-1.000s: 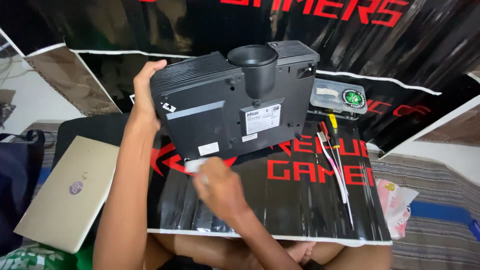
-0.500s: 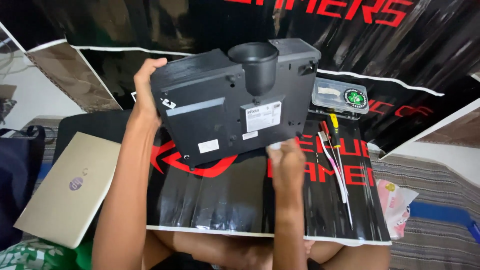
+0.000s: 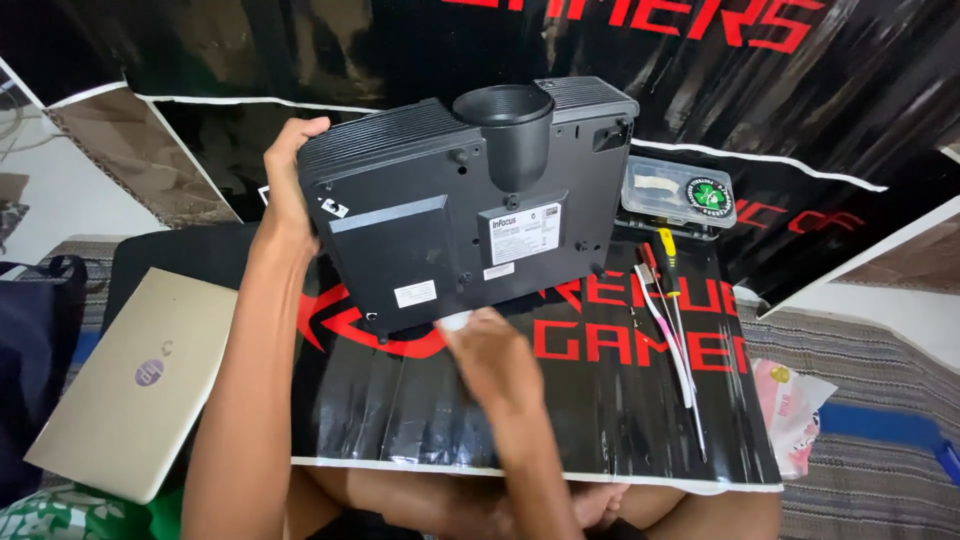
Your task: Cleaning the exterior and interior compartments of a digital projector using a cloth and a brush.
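Projector (image 3: 470, 215), black and turned bottom-up, stands tilted on a black mat with red lettering (image 3: 600, 400), its lens barrel (image 3: 505, 125) pointing up and away from the person. Starting at the left, a closed pale-gold laptop (image 3: 130, 385) lies well apart from the work, partly off the mat. The left hand (image 3: 285, 190) is wrapped around the projector's left edge, fingers curled over the vented side, a firm grip that props the housing up. To wipe the underside well, I would say that hold has to carry the weight, so the other hand can press lightly without the body rocking. The right hand (image 3: 490, 355) sits at the lower edge of the housing, just under the white labels, closed on a small white wad (image 3: 455, 320), which may be a cloth or tissue; it is blurred, so I cannot tell more. Short strokes that steer clear of the label edges and screw recesses seem wisest. Further right, a red-handled screwdriver and a yellow-handled screwdriver (image 3: 668, 262) lie side by side on the mat with thin white tools, and a clear plastic box (image 3: 678, 192) rests just beside the projector's right end.
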